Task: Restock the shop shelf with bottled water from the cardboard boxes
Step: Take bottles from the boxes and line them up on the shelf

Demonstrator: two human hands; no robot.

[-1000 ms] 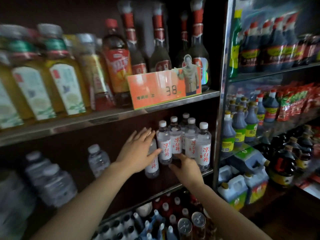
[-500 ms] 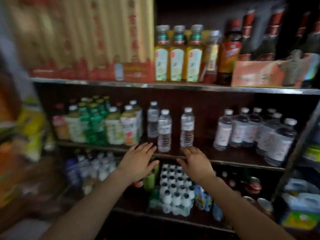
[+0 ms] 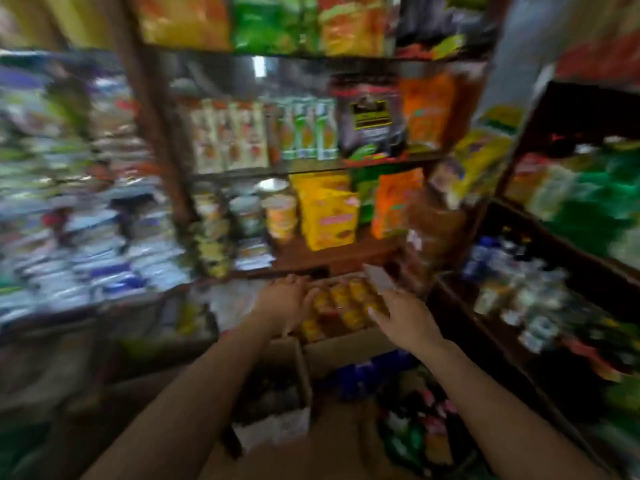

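Both forearms reach forward at waist level in a heavily blurred view of shop shelving. The left hand is held palm down with fingers extended and loosely spread, holding nothing. The right hand is likewise open, fingers relaxed, nothing in its grasp. Both hover above an open cardboard box whose yellow-and-orange packets show between the two hands. A second cardboard box stands just beside it on the left, its dark contents unreadable. Bottled water, blurred, appears as pale capped shapes on the shelf at the right edge. Straight ahead, a wooden shelf carries yellow packets near its front edge and cup noodles beside them.
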